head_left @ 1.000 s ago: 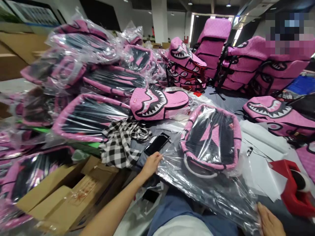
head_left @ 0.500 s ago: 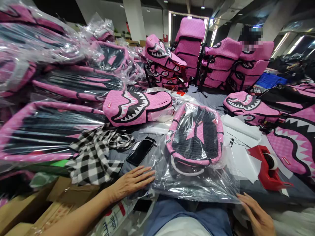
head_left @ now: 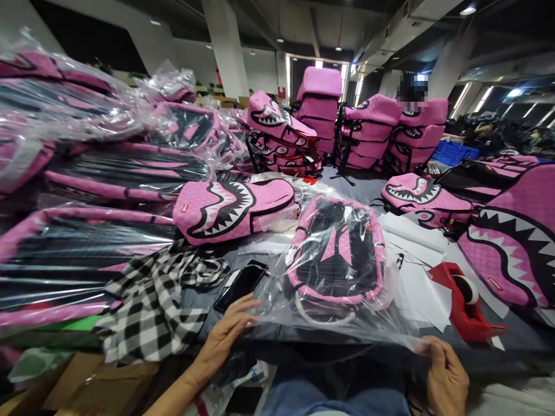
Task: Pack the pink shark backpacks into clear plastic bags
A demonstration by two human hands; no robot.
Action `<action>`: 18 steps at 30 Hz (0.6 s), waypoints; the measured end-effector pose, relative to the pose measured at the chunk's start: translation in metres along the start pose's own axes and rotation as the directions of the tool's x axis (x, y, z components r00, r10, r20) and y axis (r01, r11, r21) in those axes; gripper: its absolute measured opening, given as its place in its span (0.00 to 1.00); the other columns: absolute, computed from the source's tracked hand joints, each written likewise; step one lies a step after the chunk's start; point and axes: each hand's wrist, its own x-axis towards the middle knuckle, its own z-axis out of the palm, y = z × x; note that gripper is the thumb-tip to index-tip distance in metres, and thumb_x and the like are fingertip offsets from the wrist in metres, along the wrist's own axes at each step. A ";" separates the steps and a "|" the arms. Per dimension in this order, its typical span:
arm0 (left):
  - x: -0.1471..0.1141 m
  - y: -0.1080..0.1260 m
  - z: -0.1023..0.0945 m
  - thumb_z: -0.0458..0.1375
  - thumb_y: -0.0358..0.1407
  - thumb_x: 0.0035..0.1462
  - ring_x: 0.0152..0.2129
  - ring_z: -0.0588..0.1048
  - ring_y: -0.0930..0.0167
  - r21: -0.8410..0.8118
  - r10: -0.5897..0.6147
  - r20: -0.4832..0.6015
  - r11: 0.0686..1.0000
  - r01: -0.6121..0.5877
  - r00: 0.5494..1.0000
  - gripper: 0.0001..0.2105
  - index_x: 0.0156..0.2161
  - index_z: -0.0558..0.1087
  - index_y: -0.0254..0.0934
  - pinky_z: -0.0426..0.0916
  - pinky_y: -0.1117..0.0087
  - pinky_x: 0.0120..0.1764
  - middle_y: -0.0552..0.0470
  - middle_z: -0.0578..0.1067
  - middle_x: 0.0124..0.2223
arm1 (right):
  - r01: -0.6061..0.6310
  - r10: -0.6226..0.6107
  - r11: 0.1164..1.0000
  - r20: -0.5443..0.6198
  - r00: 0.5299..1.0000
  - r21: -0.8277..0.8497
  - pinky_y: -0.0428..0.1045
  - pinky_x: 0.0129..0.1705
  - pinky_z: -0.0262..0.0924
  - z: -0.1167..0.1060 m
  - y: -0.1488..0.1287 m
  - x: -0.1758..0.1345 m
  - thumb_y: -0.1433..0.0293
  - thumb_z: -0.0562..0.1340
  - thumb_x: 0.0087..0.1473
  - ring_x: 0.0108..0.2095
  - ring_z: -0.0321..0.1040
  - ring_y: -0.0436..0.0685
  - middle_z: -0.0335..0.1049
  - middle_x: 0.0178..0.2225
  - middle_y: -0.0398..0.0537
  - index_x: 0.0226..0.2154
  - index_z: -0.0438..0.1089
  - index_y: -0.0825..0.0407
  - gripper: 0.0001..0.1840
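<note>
A pink and black backpack (head_left: 342,260) lies back-side up inside a clear plastic bag (head_left: 277,312) on the table in front of me. Its pale carry loop points towards me. My left hand (head_left: 229,323) has its fingers together on the left corner of the bag's near edge, the thumb partly out of sight. At the opposite corner my right hand (head_left: 446,370) pinches the edge with curled fingers. The film is drawn out between both hands, just off the table's front edge. A black phone (head_left: 241,286) lies right beside my left fingertips.
Bagged backpacks (head_left: 95,254) pile up on the left, by a checkered cloth (head_left: 160,300). An unbagged shark-mouth backpack (head_left: 234,208) lies behind. On the right are white papers (head_left: 416,277), a red tape dispenser (head_left: 463,306) and more backpacks (head_left: 515,237). Further stacks (head_left: 321,110) and a person stand at the back.
My left hand has gone from lying flat beside the bag to its near edge. My right hand has closed on the other corner, and the edge has lifted and tightened. The view tilted up.
</note>
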 end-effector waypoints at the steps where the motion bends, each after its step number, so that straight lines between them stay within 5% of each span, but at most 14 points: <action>1: 0.009 0.007 0.000 0.50 0.53 0.68 0.50 0.78 0.62 -0.069 -0.063 0.003 0.996 0.063 0.998 0.24 0.35 0.80 0.39 0.73 0.64 0.52 0.45 0.81 0.48 | -0.007 0.007 1.000 -0.009 1.000 0.004 0.48 0.34 0.68 0.004 -0.002 0.004 0.36 0.59 0.52 0.26 0.70 0.56 0.73 0.23 0.46 0.29 0.75 0.51 0.35; 4: 0.039 0.018 0.010 0.50 0.61 0.61 0.28 0.79 0.66 -0.205 -0.259 0.022 0.944 0.258 0.966 0.28 0.27 0.73 0.39 0.76 0.68 0.35 0.50 0.79 0.27 | -0.030 0.029 0.999 0.033 0.999 0.023 0.47 0.24 0.62 0.018 -0.006 0.019 0.35 0.57 0.52 0.19 0.63 0.52 0.68 0.19 0.42 0.32 0.74 0.51 0.36; 6: 0.058 0.016 0.022 0.49 0.66 0.55 0.15 0.72 0.69 -0.233 -0.392 -0.013 0.896 0.378 0.920 0.29 0.27 0.68 0.40 0.68 0.71 0.21 0.55 0.72 0.18 | -0.040 0.039 0.999 0.085 0.996 0.008 0.47 0.20 0.59 0.025 -0.005 0.028 0.32 0.57 0.49 0.17 0.61 0.51 0.67 0.19 0.41 0.33 0.74 0.51 0.38; 8: 0.072 0.012 0.033 0.47 0.69 0.51 0.08 0.63 0.72 -0.223 -0.478 -0.087 0.864 0.451 0.874 0.30 0.27 0.65 0.41 0.57 0.73 0.14 0.59 0.67 0.15 | -0.063 0.066 0.998 0.138 0.988 -0.026 0.47 0.19 0.58 0.027 0.000 0.033 0.30 0.57 0.45 0.17 0.61 0.51 0.66 0.19 0.41 0.33 0.74 0.51 0.41; 10: 0.080 0.013 0.038 0.48 0.67 0.52 0.08 0.61 0.73 -0.189 -0.489 -0.164 0.868 0.459 0.857 0.29 0.28 0.65 0.41 0.56 0.72 0.15 0.59 0.68 0.16 | -0.099 0.106 0.994 0.167 0.980 -0.050 0.47 0.19 0.58 0.024 0.006 0.033 0.30 0.57 0.44 0.17 0.61 0.52 0.65 0.18 0.40 0.33 0.75 0.52 0.42; 12: 0.081 0.025 0.042 0.50 0.62 0.57 0.17 0.71 0.69 -0.118 -0.392 -0.231 0.920 0.374 0.891 0.25 0.32 0.70 0.41 0.66 0.69 0.24 0.55 0.74 0.23 | -0.113 0.125 0.991 0.191 0.974 -0.069 0.47 0.19 0.58 0.020 0.010 0.031 0.31 0.57 0.46 0.17 0.61 0.52 0.65 0.18 0.40 0.33 0.75 0.52 0.41; 15: 0.075 0.061 0.058 0.52 0.57 0.63 0.44 0.76 0.60 0.129 0.021 -0.145 0.992 -0.003 0.989 0.22 0.46 0.74 0.41 0.68 0.57 0.51 0.47 0.80 0.44 | -0.103 0.116 0.992 0.203 0.972 -0.071 0.47 0.20 0.58 0.017 0.008 0.029 0.31 0.58 0.46 0.18 0.61 0.52 0.66 0.19 0.41 0.34 0.74 0.51 0.40; 18: 0.073 0.095 0.085 0.62 0.60 0.55 0.53 0.69 0.54 0.284 0.352 0.184 0.875 -0.393 0.918 0.33 0.57 0.70 0.39 0.55 0.48 0.61 0.41 0.76 0.53 | -0.161 0.163 0.987 0.195 0.967 -0.025 0.48 0.18 0.57 0.019 0.002 0.031 0.31 0.59 0.44 0.16 0.59 0.52 0.65 0.18 0.40 0.34 0.73 0.51 0.40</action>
